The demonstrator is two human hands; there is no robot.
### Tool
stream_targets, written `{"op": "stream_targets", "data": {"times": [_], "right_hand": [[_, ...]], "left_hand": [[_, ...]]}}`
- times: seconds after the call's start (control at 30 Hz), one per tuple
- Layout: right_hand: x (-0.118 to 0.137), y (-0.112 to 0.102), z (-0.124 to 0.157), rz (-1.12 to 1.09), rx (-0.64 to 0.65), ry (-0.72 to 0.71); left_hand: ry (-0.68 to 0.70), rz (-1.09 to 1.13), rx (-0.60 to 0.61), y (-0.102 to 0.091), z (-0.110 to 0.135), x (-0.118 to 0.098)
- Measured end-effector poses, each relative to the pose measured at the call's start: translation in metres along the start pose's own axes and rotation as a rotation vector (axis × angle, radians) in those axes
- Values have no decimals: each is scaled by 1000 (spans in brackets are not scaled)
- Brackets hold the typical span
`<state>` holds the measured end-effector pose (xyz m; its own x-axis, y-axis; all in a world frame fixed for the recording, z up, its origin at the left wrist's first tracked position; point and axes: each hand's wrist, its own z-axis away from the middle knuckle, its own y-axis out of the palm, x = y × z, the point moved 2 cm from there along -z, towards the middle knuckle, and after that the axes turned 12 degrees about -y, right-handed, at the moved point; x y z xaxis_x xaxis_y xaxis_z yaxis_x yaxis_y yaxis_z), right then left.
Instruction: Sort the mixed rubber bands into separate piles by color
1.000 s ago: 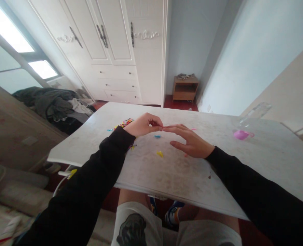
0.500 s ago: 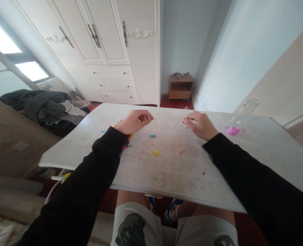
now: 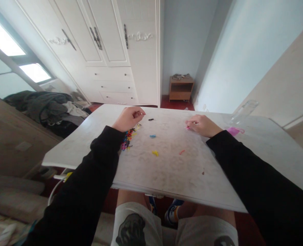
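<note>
The left hand [image 3: 128, 118] curls near a black piece [image 3: 150, 119] on the table [image 3: 166, 181] — whether holding anything, I cannot tell; the right hand [image 3: 202, 125], fingers bent, touches a pink piece [image 3: 187, 128], grip unclear.

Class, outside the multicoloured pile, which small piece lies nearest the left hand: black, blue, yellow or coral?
The small slim black piece, close to the left hand; the small blue piece, yellow piece and coral piece lie farther off.

Glare whitens the dark-framed glass window [image 3: 4, 36] at upper left; daylight falls softly across my smudged white table [image 3: 166, 174], and distortion stretches my long black sleeves [image 3: 253, 177].
</note>
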<state>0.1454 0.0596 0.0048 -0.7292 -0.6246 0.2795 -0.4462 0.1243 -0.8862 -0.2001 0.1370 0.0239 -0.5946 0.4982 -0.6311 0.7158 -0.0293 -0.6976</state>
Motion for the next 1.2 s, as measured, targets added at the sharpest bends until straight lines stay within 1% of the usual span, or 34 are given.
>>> {"op": "stream_targets", "data": {"times": [0.1,0.2,0.27,0.43,0.5,0.6,0.73,1.0,1.2], "right_hand": [[-2,1,0,13,8,-25],[-3,1,0,6,4,-15],[-2,0,0,1,-11,-16],[4,-1,-2,21,-45,-48],[5,-1,-3,32,-58,-51],[6,0,-3,39,-73,-41],[5,1,-3,36,-67,-32],[5,3,-3,44,-40,-27],[5,3,-3,41,-51,-46]], "left_hand": [[-14,-16,-30,-9,0,2],[-52,-42,3,-17,0,6],[-90,-88,80,-20,1,10],[-219,-170,400,-28,8,19],[-244,-180,451,-32,9,23],[-254,-217,440,-37,9,30],[-330,-277,473,-39,11,37],[-389,-326,467,-36,15,28],[-426,-370,466,-38,15,28]]}}
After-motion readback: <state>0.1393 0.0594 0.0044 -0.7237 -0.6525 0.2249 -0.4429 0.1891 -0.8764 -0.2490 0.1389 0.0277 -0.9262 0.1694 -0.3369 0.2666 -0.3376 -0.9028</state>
